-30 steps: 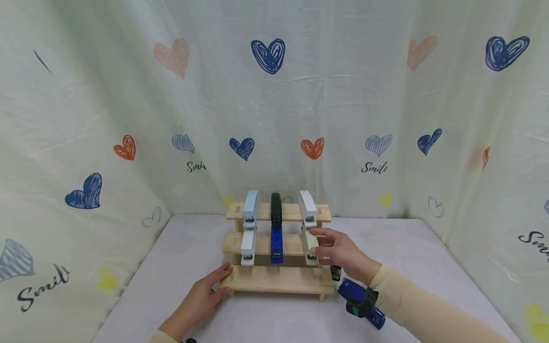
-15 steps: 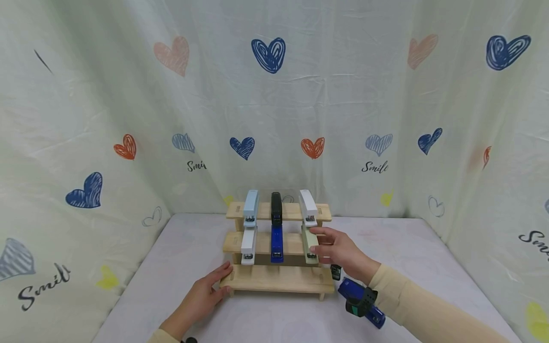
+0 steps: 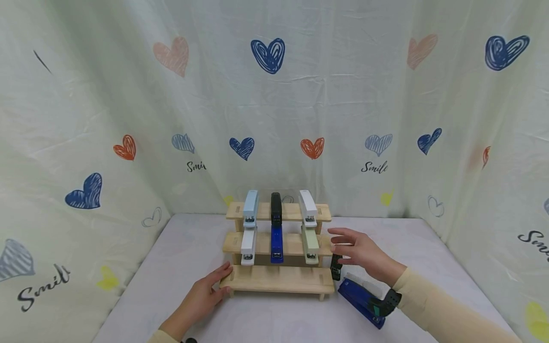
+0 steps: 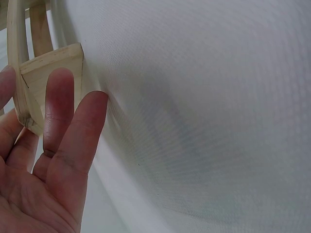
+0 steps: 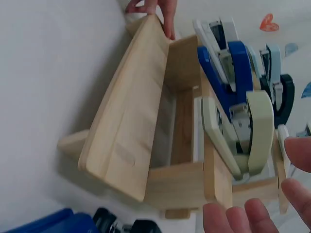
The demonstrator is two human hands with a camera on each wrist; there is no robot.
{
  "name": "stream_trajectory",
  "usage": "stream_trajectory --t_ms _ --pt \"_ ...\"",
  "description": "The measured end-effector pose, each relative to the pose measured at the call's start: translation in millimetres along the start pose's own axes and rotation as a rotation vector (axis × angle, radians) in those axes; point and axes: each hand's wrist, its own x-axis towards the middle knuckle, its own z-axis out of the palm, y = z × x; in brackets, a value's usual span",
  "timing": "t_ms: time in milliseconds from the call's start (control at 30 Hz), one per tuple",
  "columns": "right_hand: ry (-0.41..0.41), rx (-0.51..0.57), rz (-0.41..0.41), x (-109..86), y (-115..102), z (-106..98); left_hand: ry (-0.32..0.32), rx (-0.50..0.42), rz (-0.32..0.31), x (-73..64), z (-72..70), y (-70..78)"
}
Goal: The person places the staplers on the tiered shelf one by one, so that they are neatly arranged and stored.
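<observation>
A three-tier wooden display stand holds staplers on its upper two boards. My left hand holds the left end of the lowest board, thumb at the front edge and fingers at the end. To the right of the stand, my right hand is empty, its fingers loosely spread. Nearest to it on the middle board is a pale green stapler, beside a blue stapler and a white stapler. Along the top board stand a light blue stapler, a black stapler and another white stapler.
On the table, right of the stand, lie a blue stapler, partly hidden by the wrist strap, a black stapler and a whitish one under my right forearm. A curtain printed with hearts hangs behind and at both sides.
My right hand has let go of the pale green stapler and moved right, away from the stand. More of the staplers lying on the table shows. The left hand stays put.
</observation>
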Motion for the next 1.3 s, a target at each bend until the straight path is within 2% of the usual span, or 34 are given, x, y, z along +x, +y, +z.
stream_trajectory --t_ms 200,333,467,600,733,1033,1300 --pt "-0.033 -0.131 0.085 -11.0 28 -38 0.005 -0.001 -0.003 0.1 0.2 0.3" --pt "-0.062 -0.175 0.189 -17.4 52 -58 0.002 -0.013 -0.009 0.3 1.0 -0.6" --pt "-0.099 -0.172 0.301 -23.0 72 -66 -0.006 -0.015 -0.004 0.5 1.5 -2.8" --pt "-0.129 -0.149 0.359 -25.8 85 -64 -0.011 -0.014 0.003 0.6 1.3 -3.7" --pt "-0.163 -0.121 0.364 -26.3 92 -62 -0.005 -0.016 0.008 0.8 1.5 -4.0" --pt "-0.239 -0.119 0.302 -26.3 92 -63 -0.004 -0.019 0.012 0.6 1.4 -4.0" --pt "-0.236 -0.15 0.296 -21.8 92 -63 -0.006 -0.016 0.007 0.7 1.3 -3.3"
